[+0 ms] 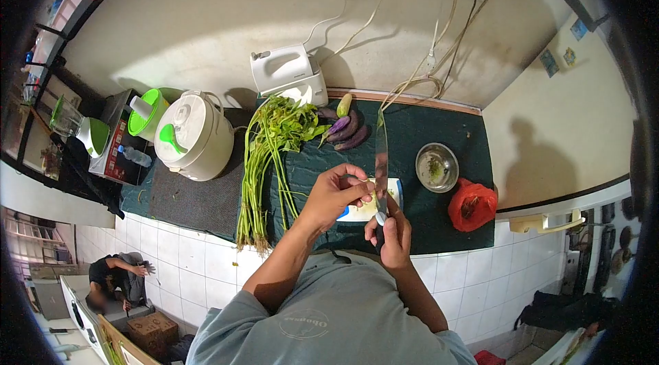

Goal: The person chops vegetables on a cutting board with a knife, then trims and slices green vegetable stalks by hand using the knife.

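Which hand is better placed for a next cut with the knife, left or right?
Probably the right hand: it grips the knife, while the left hand is beside it, over the cutting board.

Across the front of your grey-blue fabric T-shirt you wear a pale circular print; its curved lettering seems to start with "Obo", the rest too blurred to read. You also have markings on the brown cardboard box on your left, too small to make out.
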Motion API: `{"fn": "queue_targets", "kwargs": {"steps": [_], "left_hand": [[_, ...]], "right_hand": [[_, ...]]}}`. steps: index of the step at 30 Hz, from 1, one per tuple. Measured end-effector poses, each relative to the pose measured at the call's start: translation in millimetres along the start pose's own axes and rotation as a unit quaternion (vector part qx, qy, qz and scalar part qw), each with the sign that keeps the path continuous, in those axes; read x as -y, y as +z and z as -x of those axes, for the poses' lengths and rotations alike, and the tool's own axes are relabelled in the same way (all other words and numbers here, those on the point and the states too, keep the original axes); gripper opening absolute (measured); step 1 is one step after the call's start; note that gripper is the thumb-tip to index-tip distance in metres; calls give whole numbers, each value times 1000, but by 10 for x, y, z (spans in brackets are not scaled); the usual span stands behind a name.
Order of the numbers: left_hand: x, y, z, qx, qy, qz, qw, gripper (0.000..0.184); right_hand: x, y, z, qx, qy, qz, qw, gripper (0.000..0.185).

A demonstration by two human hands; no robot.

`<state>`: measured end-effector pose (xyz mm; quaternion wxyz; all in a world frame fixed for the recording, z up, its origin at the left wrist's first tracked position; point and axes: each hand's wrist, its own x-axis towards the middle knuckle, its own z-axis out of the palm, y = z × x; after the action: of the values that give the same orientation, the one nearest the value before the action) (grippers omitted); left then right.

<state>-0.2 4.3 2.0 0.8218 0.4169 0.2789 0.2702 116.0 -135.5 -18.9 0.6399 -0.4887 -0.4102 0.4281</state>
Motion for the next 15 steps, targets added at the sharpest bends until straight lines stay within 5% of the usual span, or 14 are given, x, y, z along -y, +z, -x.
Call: {"fn": "queue_targets", "kwargs": {"steps": [15], "left_hand": [[91,75,8,7,7,-19,1000,19]], "right_hand": [[3,-7,8,-15,-25,50,998,67]]}}
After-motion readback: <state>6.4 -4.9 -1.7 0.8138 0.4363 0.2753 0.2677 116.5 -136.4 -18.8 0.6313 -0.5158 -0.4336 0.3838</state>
